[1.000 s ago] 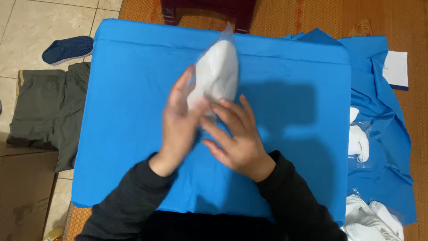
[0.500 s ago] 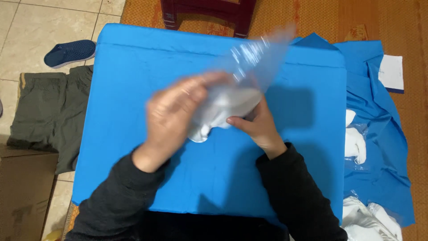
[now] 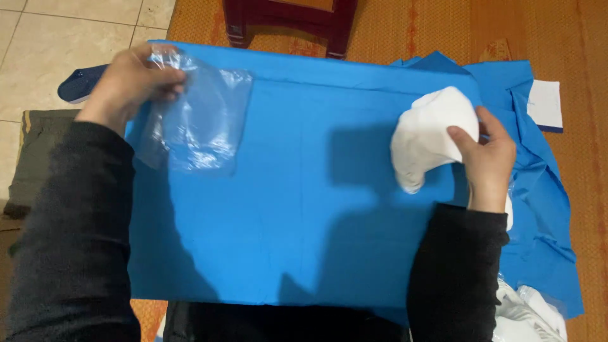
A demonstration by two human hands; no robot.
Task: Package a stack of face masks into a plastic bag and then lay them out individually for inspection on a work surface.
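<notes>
Holding the clear plastic bag (image 3: 199, 120) pinched in our left hand (image 3: 130, 79) over the blue sheet (image 3: 304, 209) and the folded white cloth (image 3: 427, 136) clasped in our right hand (image 3: 487, 158) (well apart), we judge unpacking done, and laying each down comes next.

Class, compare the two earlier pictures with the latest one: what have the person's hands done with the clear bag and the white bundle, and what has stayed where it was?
The hands have parted. The left hand has carried the clear plastic bag, now out of the bundle's way, to the board's upper left. The right hand has taken the white folded cloth to the right. The blue board, dark slipper and crumpled blue fabric lie unchanged.
</notes>
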